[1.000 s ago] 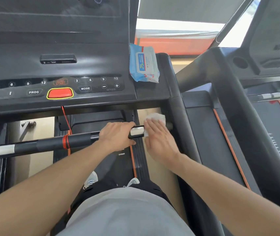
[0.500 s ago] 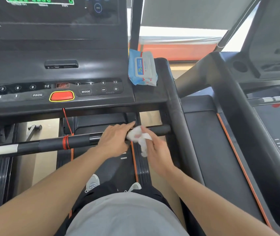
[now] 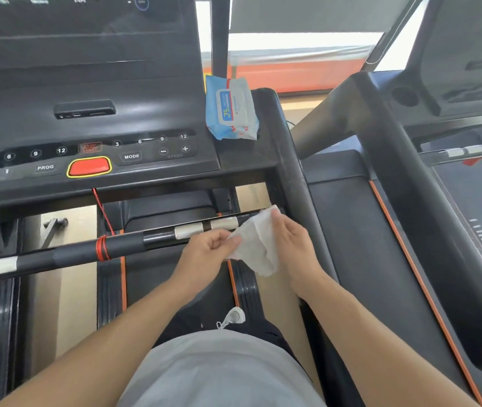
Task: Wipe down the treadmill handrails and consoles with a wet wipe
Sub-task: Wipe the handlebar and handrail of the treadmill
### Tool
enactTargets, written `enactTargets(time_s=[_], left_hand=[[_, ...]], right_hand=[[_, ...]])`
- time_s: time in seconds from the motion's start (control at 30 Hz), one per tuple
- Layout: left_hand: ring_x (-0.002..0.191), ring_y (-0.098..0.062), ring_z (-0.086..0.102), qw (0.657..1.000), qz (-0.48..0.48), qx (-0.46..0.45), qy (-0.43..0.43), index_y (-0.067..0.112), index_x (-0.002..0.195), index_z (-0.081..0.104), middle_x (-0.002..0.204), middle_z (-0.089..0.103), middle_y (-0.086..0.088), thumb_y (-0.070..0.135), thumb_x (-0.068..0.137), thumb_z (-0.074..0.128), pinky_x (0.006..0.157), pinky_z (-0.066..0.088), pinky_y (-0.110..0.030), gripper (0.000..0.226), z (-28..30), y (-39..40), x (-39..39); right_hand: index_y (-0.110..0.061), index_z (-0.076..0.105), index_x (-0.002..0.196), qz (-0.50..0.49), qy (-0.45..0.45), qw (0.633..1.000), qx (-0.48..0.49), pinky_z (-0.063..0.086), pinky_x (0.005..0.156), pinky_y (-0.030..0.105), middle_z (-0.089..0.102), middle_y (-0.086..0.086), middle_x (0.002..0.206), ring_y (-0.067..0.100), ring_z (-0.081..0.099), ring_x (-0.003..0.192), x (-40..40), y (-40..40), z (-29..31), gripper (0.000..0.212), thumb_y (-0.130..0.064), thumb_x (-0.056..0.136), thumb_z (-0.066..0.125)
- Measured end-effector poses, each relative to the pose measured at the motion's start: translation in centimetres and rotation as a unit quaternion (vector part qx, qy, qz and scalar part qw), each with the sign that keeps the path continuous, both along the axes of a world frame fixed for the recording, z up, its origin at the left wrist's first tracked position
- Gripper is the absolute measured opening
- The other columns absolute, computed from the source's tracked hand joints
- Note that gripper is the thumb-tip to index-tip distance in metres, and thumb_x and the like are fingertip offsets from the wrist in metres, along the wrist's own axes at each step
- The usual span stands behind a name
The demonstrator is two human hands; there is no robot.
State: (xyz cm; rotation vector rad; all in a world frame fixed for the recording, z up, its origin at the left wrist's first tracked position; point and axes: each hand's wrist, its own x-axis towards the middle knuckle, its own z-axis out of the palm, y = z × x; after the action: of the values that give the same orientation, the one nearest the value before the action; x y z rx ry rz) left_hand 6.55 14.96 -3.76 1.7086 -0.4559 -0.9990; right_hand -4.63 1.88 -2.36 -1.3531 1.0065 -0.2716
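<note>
A white wet wipe (image 3: pixel 256 240) is spread between both hands just in front of the treadmill's black crossbar handrail (image 3: pixel 122 245). My left hand (image 3: pixel 204 249) pinches its left edge, off the bar. My right hand (image 3: pixel 292 239) holds its right side, fingers up by the bar's right end. The bar's silver sensor plates (image 3: pixel 206 227) show beside the wipe. Above is the black console (image 3: pixel 93 121) with a red stop button (image 3: pixel 88 166).
A blue pack of wipes (image 3: pixel 231 108) lies on the console's right ledge. The right side handrail (image 3: pixel 289 171) runs down past my right hand. A red safety cord (image 3: pixel 102 248) is wound on the crossbar. A second treadmill (image 3: pixel 410 186) stands to the right.
My left hand let go of the crossbar and took the wipe's edge. The wipe came off the bar and is now opened out between both hands.
</note>
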Motion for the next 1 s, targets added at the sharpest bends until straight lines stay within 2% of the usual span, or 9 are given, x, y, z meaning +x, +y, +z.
enactTargets(time_s=[0.13, 0.27, 0.4, 0.5, 0.6, 0.67, 0.77, 0.87, 1.0], left_hand=[[0.069, -0.002, 0.063, 0.999, 0.031, 0.003, -0.036, 0.014, 0.087, 0.071, 0.079, 0.073, 0.004, 0.028, 0.101, 0.06, 0.065, 0.044, -0.014, 0.023, -0.2, -0.6, 0.4], [0.066, -0.005, 0.061, 0.995, 0.041, 0.031, -0.088, 0.021, 0.084, 0.069, 0.074, 0.071, 0.006, 0.03, 0.101, 0.06, 0.059, 0.042, -0.016, 0.021, -0.7, -0.6, 1.0], [0.058, -0.004, 0.061, 0.995, 0.02, 0.058, -0.08, 0.015, 0.089, 0.068, 0.067, 0.07, 0.0, 0.03, 0.101, 0.059, 0.057, 0.042, -0.016, 0.021, -1.0, -0.6, 1.0], [0.063, -0.01, 0.059, 0.994, 0.019, 0.079, -0.067, 0.021, 0.084, 0.068, 0.077, 0.072, -0.003, 0.032, 0.098, 0.063, 0.063, 0.044, -0.028, 0.018, -2.3, -0.7, 0.7], [0.052, -0.015, 0.058, 0.995, 0.004, 0.099, -0.029, 0.02, 0.079, 0.07, 0.067, 0.07, -0.001, 0.033, 0.095, 0.066, 0.06, 0.049, -0.034, 0.02, -3.0, -1.2, -0.2], [0.076, -0.025, 0.071, 0.994, 0.042, 0.102, 0.005, 0.02, 0.082, 0.075, 0.078, 0.076, -0.001, 0.033, 0.094, 0.068, 0.08, 0.059, -0.046, 0.019, -3.3, -1.8, -0.9], [0.087, -0.017, 0.072, 0.991, 0.089, 0.096, 0.041, 0.018, 0.089, 0.078, 0.085, 0.077, 0.002, 0.03, 0.096, 0.067, 0.093, 0.057, -0.045, 0.017, -3.7, -2.2, -1.7], [0.09, -0.015, 0.071, 0.99, 0.09, 0.099, 0.048, 0.02, 0.098, 0.078, 0.089, 0.077, 0.005, 0.03, 0.098, 0.064, 0.092, 0.056, -0.037, 0.017, -4.2, -2.0, -1.8], [0.092, -0.002, 0.068, 0.992, 0.018, 0.123, 0.02, 0.027, 0.106, 0.075, 0.098, 0.075, 0.015, 0.024, 0.095, 0.068, 0.077, 0.051, -0.015, 0.013, -5.0, -1.2, -1.3]], right_hand=[[-0.02, 0.066, 0.13, 0.003, -0.032, 0.985, 0.168, 0.056, 0.098, 0.045, 0.075, 0.002, 0.116, 0.021, 0.073, 0.107, 0.4, -0.4, 0.0, 0.072, -0.067, 0.076, 0.076], [-0.026, 0.055, 0.133, 0.008, -0.01, 1.0, 0.005, 0.061, 0.086, 0.041, 0.076, 0.0, 0.105, 0.017, 0.074, 0.095, 0.8, -0.7, 0.1, 0.06, -0.014, 0.082, 0.085], [-0.022, 0.067, 0.103, -0.063, 0.023, 0.99, -0.126, 0.055, 0.071, 0.029, 0.075, -0.005, 0.09, 0.012, 0.07, 0.085, 1.4, -2.3, 0.0, 0.011, -0.032, 0.099, 0.065], [-0.024, 0.069, 0.101, 0.023, 0.097, 0.97, -0.22, 0.049, 0.069, 0.018, 0.07, -0.011, 0.093, 0.007, 0.065, 0.088, 2.4, -3.9, 0.3, 0.02, -0.036, 0.104, 0.053], [-0.023, 0.062, 0.131, 0.059, 0.117, 0.922, -0.365, 0.048, 0.094, 0.025, 0.06, -0.007, 0.126, 0.011, 0.058, 0.112, 3.9, -4.8, -0.1, 0.029, -0.023, 0.102, 0.059], [-0.02, 0.053, 0.141, 0.018, 0.059, 0.901, -0.429, 0.042, 0.107, 0.029, 0.048, -0.004, 0.14, 0.013, 0.048, 0.129, 4.6, -4.4, -0.4, 0.044, -0.013, 0.099, 0.063], [-0.019, 0.062, 0.115, -0.047, -0.02, 0.888, -0.456, 0.048, 0.099, 0.033, 0.058, -0.007, 0.117, 0.012, 0.054, 0.114, 4.7, -2.6, -0.4, 0.02, -0.011, 0.098, 0.065], [-0.023, 0.064, 0.112, 0.054, 0.055, 0.892, -0.445, 0.048, 0.095, 0.032, 0.066, -0.013, 0.109, 0.015, 0.059, 0.106, 3.2, -0.7, -2.3, 0.012, -0.027, 0.101, 0.06], [-0.007, 0.049, 0.145, 0.246, 0.202, 0.766, -0.559, 0.028, 0.123, 0.043, 0.053, 0.009, 0.146, 0.03, 0.045, 0.141, 1.0, -1.4, -6.1, 0.061, -0.05, 0.102, 0.053]])
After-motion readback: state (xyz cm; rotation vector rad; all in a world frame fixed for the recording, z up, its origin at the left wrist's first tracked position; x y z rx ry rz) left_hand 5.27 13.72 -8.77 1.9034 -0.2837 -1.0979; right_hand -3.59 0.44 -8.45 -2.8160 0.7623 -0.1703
